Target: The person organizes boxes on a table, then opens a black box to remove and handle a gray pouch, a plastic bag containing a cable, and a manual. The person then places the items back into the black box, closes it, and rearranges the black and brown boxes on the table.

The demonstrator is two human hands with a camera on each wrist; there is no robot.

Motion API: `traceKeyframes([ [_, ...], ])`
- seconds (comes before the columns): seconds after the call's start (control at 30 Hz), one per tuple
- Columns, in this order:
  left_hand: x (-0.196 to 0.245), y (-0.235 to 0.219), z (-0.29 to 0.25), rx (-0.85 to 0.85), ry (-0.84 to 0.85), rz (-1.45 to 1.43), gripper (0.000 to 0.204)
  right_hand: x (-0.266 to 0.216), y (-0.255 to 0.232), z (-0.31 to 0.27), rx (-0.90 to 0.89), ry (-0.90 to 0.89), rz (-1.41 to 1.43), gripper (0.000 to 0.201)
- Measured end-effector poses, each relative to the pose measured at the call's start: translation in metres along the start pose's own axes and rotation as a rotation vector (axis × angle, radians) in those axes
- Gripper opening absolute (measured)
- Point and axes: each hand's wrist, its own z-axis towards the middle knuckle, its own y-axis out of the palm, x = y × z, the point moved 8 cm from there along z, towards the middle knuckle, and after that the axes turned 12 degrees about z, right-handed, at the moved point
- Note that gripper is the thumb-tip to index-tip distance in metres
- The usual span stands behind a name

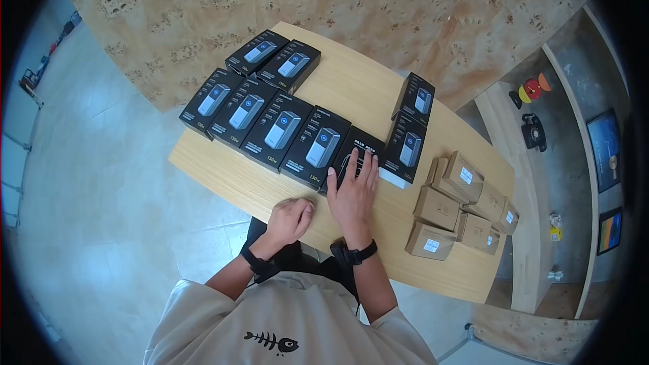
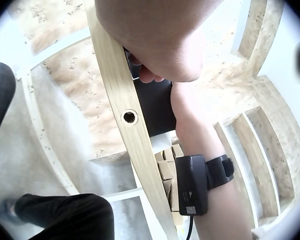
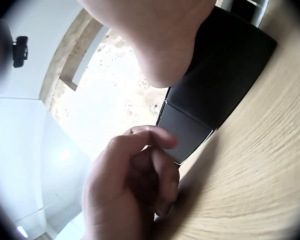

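Observation:
My right hand [image 1: 353, 192] lies with extended fingers on a black box [image 1: 348, 142] printed with white text, covering much of its top. To its left, at the table's near edge, rests my left hand [image 1: 291, 220], loosely curled and holding nothing. In the right wrist view the left hand [image 3: 135, 180] is beside black boxes [image 3: 225, 65], with the heel of the right hand [image 3: 160, 45] above. Printed black boxes [image 1: 318, 145] stand side by side left of the right hand; another black box [image 1: 405, 149] is on its right.
Two more black boxes [image 1: 289, 64] sit at the table's far left, and one [image 1: 415, 99] at the far right. Several brown cartons [image 1: 436, 207] with white labels crowd the right end of the table [image 1: 331, 84]. Shelves holding a black telephone [image 1: 533, 132] stand on the right.

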Motion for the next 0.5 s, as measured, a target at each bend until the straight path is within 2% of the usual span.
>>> traceKeyframes([
  [0.5, 0.0017, 0.0032, -0.0001, -0.017, 0.018, 0.001, 0.006, 0.0021, -0.0016, 0.0037, 0.043, 0.008, 0.038, 0.066],
])
